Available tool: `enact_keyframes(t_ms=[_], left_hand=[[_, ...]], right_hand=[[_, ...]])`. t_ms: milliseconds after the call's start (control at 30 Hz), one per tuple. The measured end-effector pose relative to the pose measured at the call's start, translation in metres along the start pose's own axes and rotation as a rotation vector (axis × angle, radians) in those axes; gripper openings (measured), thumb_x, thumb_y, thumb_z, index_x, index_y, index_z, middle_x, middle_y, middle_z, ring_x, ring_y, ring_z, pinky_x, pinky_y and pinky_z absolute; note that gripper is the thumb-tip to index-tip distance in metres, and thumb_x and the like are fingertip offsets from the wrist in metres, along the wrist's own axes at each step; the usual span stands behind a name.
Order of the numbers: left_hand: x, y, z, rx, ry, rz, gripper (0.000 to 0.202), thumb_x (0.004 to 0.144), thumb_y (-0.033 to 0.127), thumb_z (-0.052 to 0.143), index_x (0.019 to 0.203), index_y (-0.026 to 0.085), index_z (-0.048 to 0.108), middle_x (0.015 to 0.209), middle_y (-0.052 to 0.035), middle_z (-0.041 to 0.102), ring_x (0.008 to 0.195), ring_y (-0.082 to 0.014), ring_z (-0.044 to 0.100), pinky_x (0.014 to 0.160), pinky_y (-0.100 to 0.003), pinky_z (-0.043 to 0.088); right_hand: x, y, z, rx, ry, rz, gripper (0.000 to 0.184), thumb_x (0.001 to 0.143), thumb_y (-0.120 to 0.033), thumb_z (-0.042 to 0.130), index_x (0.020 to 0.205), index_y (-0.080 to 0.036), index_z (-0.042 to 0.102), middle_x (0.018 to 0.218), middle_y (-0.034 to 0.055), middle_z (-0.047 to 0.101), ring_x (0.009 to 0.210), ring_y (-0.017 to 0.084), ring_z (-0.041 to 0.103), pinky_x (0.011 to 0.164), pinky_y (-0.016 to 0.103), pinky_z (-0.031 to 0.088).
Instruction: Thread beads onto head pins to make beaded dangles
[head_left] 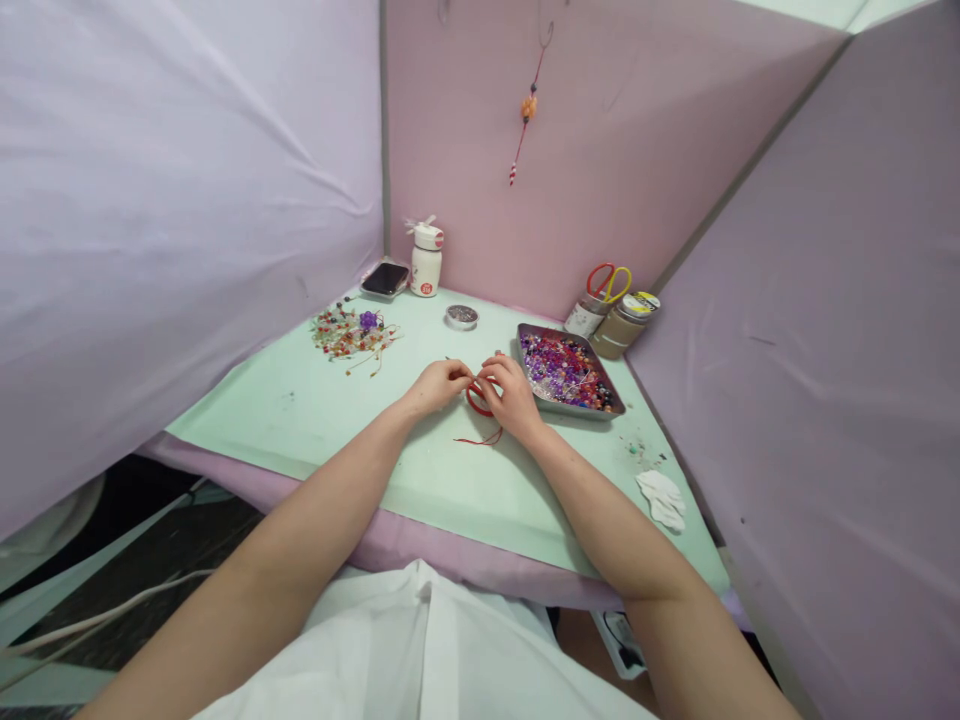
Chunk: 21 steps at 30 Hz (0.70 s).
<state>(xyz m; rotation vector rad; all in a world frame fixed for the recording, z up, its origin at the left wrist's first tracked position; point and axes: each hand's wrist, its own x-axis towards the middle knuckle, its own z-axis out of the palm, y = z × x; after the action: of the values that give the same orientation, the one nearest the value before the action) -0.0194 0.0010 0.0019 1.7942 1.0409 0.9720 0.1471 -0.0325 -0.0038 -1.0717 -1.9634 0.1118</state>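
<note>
My left hand (441,384) and my right hand (511,392) meet over the middle of the table, fingertips pinched close together. Between them runs a red cord (480,402), looped below the fingers, with loose ends trailing on the table toward me. Both hands appear closed on this cord; any small bead at the fingertips is too small to make out. Just right of my right hand sits a metal tray (577,408) filled with purple, red and dark beads (562,368).
A pile of beaded strings (349,335) lies left, near a phone (385,279) and white bottle (426,262). A small round tin (461,317) stands behind my hands. Scissors (609,283) in a jar, another jar (624,325) and crumpled tissue (661,500) are right. A beaded cord (528,108) hangs behind.
</note>
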Motion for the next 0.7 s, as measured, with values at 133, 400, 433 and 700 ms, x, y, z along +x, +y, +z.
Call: enact_keyframes(t_ms=[133,400,433,700], left_hand=[[-0.0004,-0.0010,0.0006,0.016,-0.084,0.049,0.016,0.072,0.024,0.056,0.077,0.016,0.069,0.068,0.0001,0.063,0.063,-0.0115,0.051,0.061,-0.022,0.039],[0.0032,-0.0022,-0.0015,0.029,-0.061,0.140,0.015,0.074,0.025,0.056,0.079,0.016,0.068,0.079,-0.0021,0.067,0.076,-0.0137,0.057,0.074,-0.024,0.042],[0.0034,-0.0024,-0.0017,0.014,-0.058,0.133,0.016,0.074,0.025,0.056,0.080,0.016,0.068,0.079,-0.0020,0.067,0.076,-0.0138,0.057,0.074,-0.024,0.042],[0.0004,0.0035,-0.0011,-0.091,-0.039,0.086,0.019,0.073,0.028,0.059,0.082,0.014,0.068,0.078,-0.0036,0.069,0.074,-0.0141,0.060,0.074,-0.025,0.044]], right_hand=[[0.0011,0.0031,-0.0007,0.130,-0.034,0.104,0.015,0.088,-0.030,0.047,0.087,-0.022,0.060,0.095,0.0063,0.063,0.093,0.021,0.057,0.088,0.039,0.044],[0.0051,0.0001,-0.0010,0.608,-0.102,0.543,0.020,0.075,-0.039,0.061,0.076,-0.019,0.059,0.063,-0.0018,0.058,0.055,0.010,0.048,0.054,0.024,0.036],[0.0057,-0.0012,-0.0018,0.645,-0.107,0.573,0.022,0.074,-0.041,0.062,0.076,-0.019,0.060,0.062,-0.0021,0.058,0.053,0.009,0.046,0.052,0.024,0.035],[0.0077,-0.0051,-0.0055,0.818,-0.125,0.717,0.030,0.065,-0.044,0.071,0.071,-0.018,0.058,0.057,-0.0028,0.057,0.046,0.006,0.042,0.045,0.022,0.026]])
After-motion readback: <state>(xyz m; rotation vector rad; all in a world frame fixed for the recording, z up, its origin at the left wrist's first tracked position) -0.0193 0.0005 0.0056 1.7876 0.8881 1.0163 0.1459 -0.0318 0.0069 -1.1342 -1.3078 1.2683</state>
